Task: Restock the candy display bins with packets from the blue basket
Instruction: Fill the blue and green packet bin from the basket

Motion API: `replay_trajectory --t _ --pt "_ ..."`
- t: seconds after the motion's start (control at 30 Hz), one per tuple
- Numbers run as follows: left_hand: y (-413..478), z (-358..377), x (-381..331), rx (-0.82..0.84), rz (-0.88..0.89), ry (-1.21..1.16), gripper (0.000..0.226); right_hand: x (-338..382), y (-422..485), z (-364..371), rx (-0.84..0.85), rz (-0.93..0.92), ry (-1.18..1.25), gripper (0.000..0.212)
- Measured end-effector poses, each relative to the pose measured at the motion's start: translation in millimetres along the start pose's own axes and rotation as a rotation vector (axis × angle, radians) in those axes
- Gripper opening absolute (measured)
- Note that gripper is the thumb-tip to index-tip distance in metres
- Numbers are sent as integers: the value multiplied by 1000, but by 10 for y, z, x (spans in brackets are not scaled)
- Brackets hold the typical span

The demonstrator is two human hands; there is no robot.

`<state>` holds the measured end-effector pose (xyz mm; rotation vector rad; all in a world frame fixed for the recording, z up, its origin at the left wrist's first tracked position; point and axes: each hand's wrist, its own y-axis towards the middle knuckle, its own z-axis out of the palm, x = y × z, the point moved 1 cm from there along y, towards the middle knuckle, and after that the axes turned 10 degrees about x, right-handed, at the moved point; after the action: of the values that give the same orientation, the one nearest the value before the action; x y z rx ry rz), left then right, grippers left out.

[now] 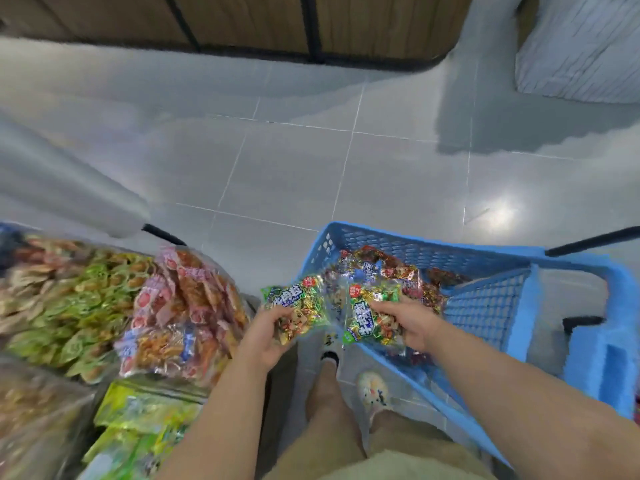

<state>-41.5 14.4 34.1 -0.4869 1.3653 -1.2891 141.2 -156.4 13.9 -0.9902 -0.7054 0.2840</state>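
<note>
Holding two green packets, one per hand. Clenching the left hand (pixel 266 336) round the near end of the first packet (pixel 294 306), thumb on top and fingers curled beneath, with the far end sticking out beyond the grip unsupported. Grasping the second packet (pixel 372 318) in the right hand (pixel 408 322) along its right side, above the left edge of the blue basket (pixel 426 242). Noting more packets heaped just beyond the right grip, inside the basket. Noting the display bins (pixel 104 299) to the left of the left grip, near but apart from it, piled with green and pink bags.

Judging both packets light and soft: crinkly film over loose sweets, glossy, probably slippery and inclined to sag past the fingers. Best taken across the middle, thumb over and fingers under, rather than by a sealed corner. Gentle squeeze only, to avoid crushing the contents.
</note>
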Motion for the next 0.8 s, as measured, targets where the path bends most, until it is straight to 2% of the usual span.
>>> replay_trajectory --t 0.03,0.1,0.2,0.3,0.37,0.43,0.47,0.57,0.67,0.73,0.8 --pt "-138 -106 79 -17 29 -43 8 -15 -41 92 32 9 -32 115" --pt "-416 -339 243 -53 109 -143 6 -49 -106 324 135 33 -54 83" --pt "-849 -740 461 -194 236 -269 39 -148 -158 802 264 61 -127 31" --pt "-1314 -1193 652 -293 356 -419 67 -317 -137 1356 333 31 -265 11" --pt "-1664 -1522 796 -359 453 -470 83 -462 -145 1741 394 9 -402 12" --pt "-2015 -1887 980 -425 545 -510 100 -624 -195 2166 443 -22 -519 22" --pt "-2193 -2064 1085 -462 574 -527 102 -716 -241 2391 456 -48 -564 25" --pt "-2710 -2655 1470 -600 622 -600 83 -1062 -361 3094 510 -94 -680 36" --pt "-3165 -3288 1913 -690 699 -683 111 -1562 -529 3815 596 -141 -864 48" --pt "-3449 -3737 2222 -750 732 -705 106 -1943 -707 4287 568 -271 -1078 48" --pt "-3723 -4157 2475 -816 737 -732 100 -2353 -865 4729 583 -330 -1119 50"
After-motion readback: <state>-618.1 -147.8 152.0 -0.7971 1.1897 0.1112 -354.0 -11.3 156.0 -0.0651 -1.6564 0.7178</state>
